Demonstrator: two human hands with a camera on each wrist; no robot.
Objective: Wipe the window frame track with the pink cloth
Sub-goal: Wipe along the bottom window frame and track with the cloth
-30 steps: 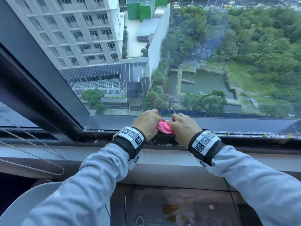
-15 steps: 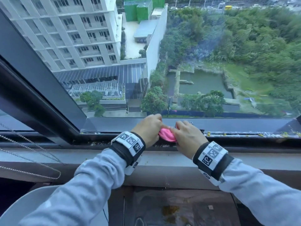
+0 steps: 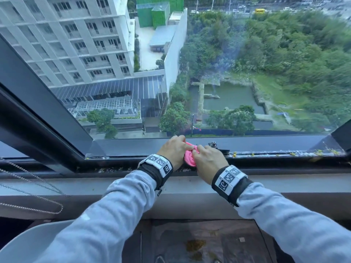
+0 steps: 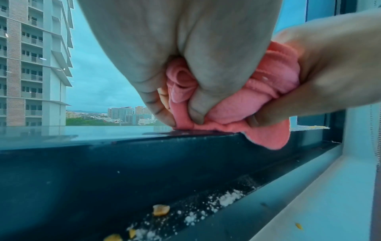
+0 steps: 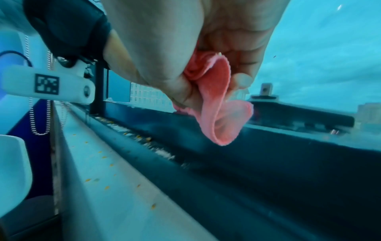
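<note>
Pink cloth (image 3: 190, 158), bunched, sits on the dark window frame track (image 3: 266, 154), clamped between left hand (image 3: 173, 151) and right hand (image 3: 208, 161); beyond is glass and a high drop. Left wrist: fingers (image 4: 195, 104) curl round it, crumbs (image 4: 160, 210) lying below, likely missed. Right wrist: a loose flap (image 5: 222, 124) dangles and may snag the latch (image 5: 266, 89).

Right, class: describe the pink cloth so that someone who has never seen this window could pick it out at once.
Start at the big window pane and drop to the dark window frame track along its bottom edge. Above the middle of that track, the left hand and the right hand meet, both gripping a bunched pink cloth. It is the only bright pink thing there; the yellowish crumbs nearby are tiny and loose.
</note>
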